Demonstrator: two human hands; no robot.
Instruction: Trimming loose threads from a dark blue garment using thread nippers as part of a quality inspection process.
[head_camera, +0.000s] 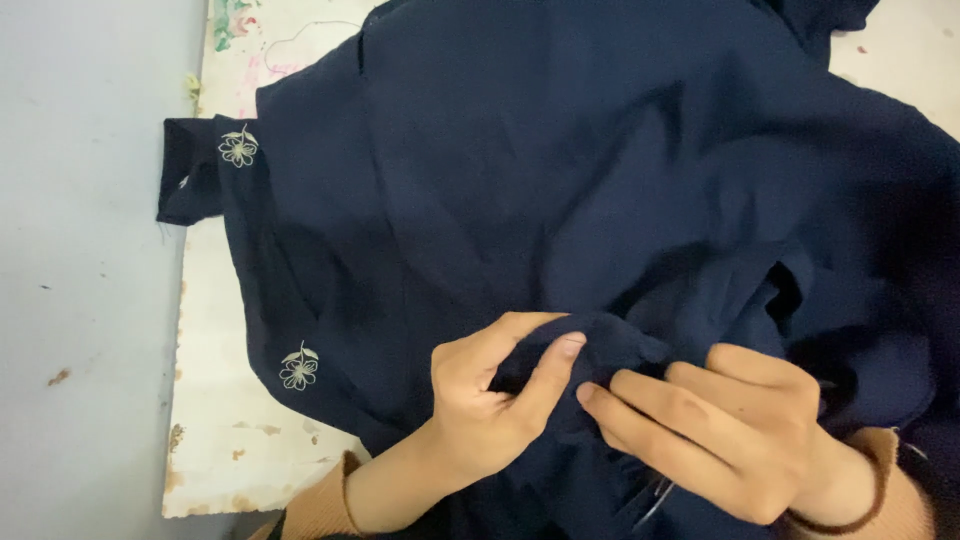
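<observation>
Navy fabric (600, 200) fold pinched between left hand (490, 400) and right hand (730, 440).

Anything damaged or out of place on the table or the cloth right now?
The navy cloth looks whole. The white board under it is chipped and stained along its near-left edge, with paint smears at its far corner. Both hands, left and right, pinch a bunched fold.
</observation>
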